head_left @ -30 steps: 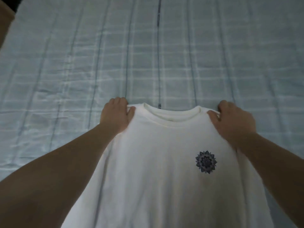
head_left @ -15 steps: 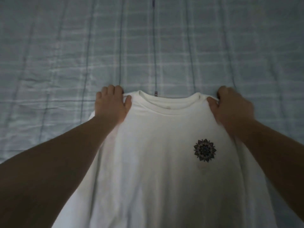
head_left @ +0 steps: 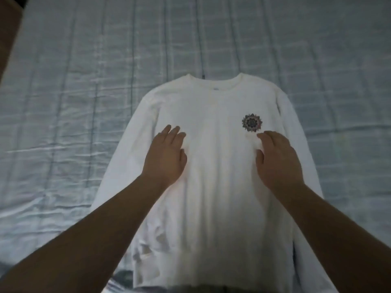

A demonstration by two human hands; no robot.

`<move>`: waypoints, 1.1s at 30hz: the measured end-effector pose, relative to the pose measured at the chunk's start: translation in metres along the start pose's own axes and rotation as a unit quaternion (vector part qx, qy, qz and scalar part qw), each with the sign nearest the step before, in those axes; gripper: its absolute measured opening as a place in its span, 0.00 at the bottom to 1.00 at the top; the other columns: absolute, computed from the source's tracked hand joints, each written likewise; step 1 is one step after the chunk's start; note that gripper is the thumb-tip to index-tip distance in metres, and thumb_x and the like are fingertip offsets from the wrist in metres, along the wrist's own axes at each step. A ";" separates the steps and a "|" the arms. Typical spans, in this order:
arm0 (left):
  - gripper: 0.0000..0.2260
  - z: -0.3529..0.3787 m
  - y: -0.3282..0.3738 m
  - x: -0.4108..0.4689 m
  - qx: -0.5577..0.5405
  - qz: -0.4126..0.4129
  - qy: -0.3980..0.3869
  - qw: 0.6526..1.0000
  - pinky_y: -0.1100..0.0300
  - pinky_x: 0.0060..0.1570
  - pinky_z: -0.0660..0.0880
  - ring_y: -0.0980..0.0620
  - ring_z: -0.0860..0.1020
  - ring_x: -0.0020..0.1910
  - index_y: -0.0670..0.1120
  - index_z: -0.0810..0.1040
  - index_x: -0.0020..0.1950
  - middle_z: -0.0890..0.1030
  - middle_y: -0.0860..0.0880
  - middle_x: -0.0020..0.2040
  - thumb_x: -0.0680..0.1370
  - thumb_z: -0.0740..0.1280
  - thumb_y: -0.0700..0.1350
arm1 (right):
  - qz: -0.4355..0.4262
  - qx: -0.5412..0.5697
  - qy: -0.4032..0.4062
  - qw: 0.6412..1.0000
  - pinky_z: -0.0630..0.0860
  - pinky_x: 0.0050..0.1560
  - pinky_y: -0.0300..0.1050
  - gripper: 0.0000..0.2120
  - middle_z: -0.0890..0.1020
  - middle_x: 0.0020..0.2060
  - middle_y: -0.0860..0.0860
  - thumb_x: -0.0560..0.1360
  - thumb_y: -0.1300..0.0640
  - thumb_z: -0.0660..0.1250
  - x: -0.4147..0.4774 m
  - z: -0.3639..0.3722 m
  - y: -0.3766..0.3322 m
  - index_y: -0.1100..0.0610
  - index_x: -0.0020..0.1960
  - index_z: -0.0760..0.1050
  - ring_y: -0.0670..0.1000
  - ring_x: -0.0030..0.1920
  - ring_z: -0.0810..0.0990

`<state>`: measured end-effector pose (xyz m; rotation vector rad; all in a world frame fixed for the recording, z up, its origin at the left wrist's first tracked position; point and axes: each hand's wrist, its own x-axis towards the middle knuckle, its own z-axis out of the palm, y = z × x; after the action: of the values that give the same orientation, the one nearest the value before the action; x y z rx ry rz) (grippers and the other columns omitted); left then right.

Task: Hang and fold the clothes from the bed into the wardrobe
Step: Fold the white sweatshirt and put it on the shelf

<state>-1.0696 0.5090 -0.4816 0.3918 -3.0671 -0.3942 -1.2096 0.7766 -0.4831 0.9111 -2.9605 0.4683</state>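
Observation:
A white long-sleeved shirt (head_left: 213, 187) lies flat, front side up, on the bed, its neck pointing away from me. A small dark flower print (head_left: 252, 122) marks its chest on the right. My left hand (head_left: 166, 157) lies on the shirt's chest left of the middle, fingers straight and together. My right hand (head_left: 277, 159) lies on the chest just below the print, fingers relaxed and slightly bent. Neither hand holds any cloth. The sleeves run down along both sides of the shirt's body.
The bed is covered by a pale blue checked bedspread (head_left: 74, 102) with light wrinkles. A brown edge (head_left: 9, 28) shows at the top left corner. No wardrobe or hanger is in view.
Both hands let go of the shirt's shoulders and came back towards me onto its chest. The shirt now lies spread flat on the bed.

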 end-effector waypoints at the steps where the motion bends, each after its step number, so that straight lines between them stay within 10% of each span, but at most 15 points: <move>1: 0.21 0.004 0.005 -0.035 -0.009 0.002 -0.013 1.000 0.43 0.72 0.64 0.37 0.66 0.74 0.38 0.73 0.70 0.73 0.37 0.71 0.76 0.65 0.40 | 0.011 0.007 -0.007 1.000 0.74 0.61 0.58 0.20 0.76 0.63 0.59 0.75 0.61 0.66 -0.035 -0.002 -0.005 0.61 0.66 0.73 0.61 0.66 0.72; 16: 0.34 0.049 0.004 -0.303 -0.013 0.043 -0.237 0.971 0.43 0.77 0.54 0.44 0.49 0.81 0.47 0.51 0.82 0.51 0.45 0.82 0.81 0.56 0.61 | -0.072 -0.073 -0.300 0.949 0.50 0.78 0.56 0.41 0.48 0.80 0.55 0.76 0.43 0.59 -0.305 0.010 0.008 0.57 0.81 0.45 0.56 0.80 0.48; 27: 0.49 0.032 0.001 -0.299 0.009 0.034 -0.269 0.963 0.47 0.78 0.39 0.47 0.36 0.79 0.56 0.34 0.79 0.35 0.51 0.80 0.73 0.65 0.31 | -0.065 -0.115 -0.324 0.937 0.50 0.78 0.53 0.44 0.51 0.80 0.54 0.72 0.67 0.63 -0.288 -0.007 0.002 0.52 0.81 0.45 0.56 0.79 0.53; 33: 0.52 0.034 -0.012 -0.315 0.073 0.046 -0.301 0.950 0.46 0.78 0.39 0.44 0.35 0.79 0.58 0.29 0.78 0.33 0.50 0.80 0.75 0.68 0.37 | -0.066 -0.153 -0.362 0.917 0.40 0.78 0.53 0.49 0.41 0.80 0.54 0.72 0.66 0.63 -0.304 -0.010 0.012 0.49 0.79 0.33 0.56 0.80 0.41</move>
<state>-0.7640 0.5851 -0.5148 0.1455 -3.7072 -0.3338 -0.9644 0.9552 -0.5054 1.4841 -3.3797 -0.4388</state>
